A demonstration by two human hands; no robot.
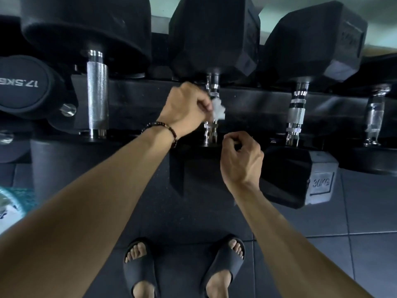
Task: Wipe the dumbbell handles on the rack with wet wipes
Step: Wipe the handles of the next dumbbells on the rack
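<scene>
My left hand [184, 106] presses a crumpled white wet wipe [218, 110] against the middle dumbbell handle [211, 125] on the rack [137, 100].

My left fingers curl round the wipe at the handle's mid-length; my right hand [240, 158], just below and to the right, is loosely curled and seems to hold nothing. To wipe well, I judge I should wrap the wipe fully round the bar and run it end to end. Chrome handles stand either side of my fingers, black weights above and below. Beneath my hands lie dark floor tiles [365, 211] and my sandalled feet [184, 267].
</scene>
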